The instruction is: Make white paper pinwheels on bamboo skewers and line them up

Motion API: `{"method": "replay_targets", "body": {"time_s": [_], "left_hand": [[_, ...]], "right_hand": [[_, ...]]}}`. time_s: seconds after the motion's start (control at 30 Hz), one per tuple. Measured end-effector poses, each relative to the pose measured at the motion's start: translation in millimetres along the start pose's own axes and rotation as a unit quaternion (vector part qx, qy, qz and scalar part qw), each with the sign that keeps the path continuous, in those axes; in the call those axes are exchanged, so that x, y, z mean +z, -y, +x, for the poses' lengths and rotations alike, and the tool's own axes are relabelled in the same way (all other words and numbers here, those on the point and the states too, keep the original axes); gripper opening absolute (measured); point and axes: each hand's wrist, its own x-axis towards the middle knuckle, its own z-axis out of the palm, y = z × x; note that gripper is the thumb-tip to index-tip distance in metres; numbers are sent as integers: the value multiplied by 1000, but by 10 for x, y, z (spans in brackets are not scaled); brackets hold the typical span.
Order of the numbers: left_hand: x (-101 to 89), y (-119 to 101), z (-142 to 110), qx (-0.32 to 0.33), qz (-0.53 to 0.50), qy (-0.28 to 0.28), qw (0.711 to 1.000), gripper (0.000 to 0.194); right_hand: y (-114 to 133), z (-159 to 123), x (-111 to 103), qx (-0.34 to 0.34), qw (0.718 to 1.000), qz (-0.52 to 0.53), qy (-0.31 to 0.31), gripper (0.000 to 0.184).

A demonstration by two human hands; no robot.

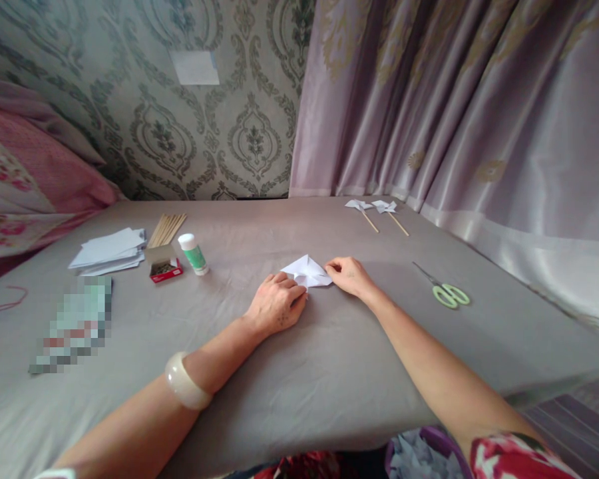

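Note:
A white folded paper pinwheel [308,267] lies on the grey cloth in front of me, between my hands. My left hand [278,303] rests over its near left side, fingers curled onto the paper. At the pinwheel's right corner, my right hand [349,275] is closed in a pinch on the paper's edge. The left fingertips are partly hidden behind the hand. Green-handled scissors [448,293] lie to the right of my right hand. Beyond the left hand stands a white and green glue bottle [194,255].
Two finished-looking pinwheels on sticks [372,207] lie at the far right. At the left are a paper stack [108,251], wooden sticks [167,229], a red box of small metal pieces [164,269] and a blurred packet [74,326]. A purple bin [390,459] holds paper scraps below the near edge.

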Motion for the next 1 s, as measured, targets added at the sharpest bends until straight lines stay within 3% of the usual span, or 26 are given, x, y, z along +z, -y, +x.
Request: {"method": "replay_targets", "body": {"time_s": [0.2, 0.37, 0.57, 0.8, 1.0], "left_hand": [[103, 130, 35, -91, -90, -42, 991, 25], [102, 199, 85, -215, -173, -51, 960, 22], [106, 310, 106, -339, -332, -74, 877, 21], [102, 387, 121, -372, -455, -159, 793, 21], [47, 361, 155, -374, -590, -226, 679, 19]], "right_hand": [[-1, -82, -3, 5, 1000, 17, 1, 21], [18, -134, 15, 3, 999, 46, 12, 19], [105, -231, -8, -18, 997, 74, 8, 20], [112, -283, -16, -177, 983, -7, -43, 31], [106, -296, 38, -213, 976, -2, -44, 38]]}}
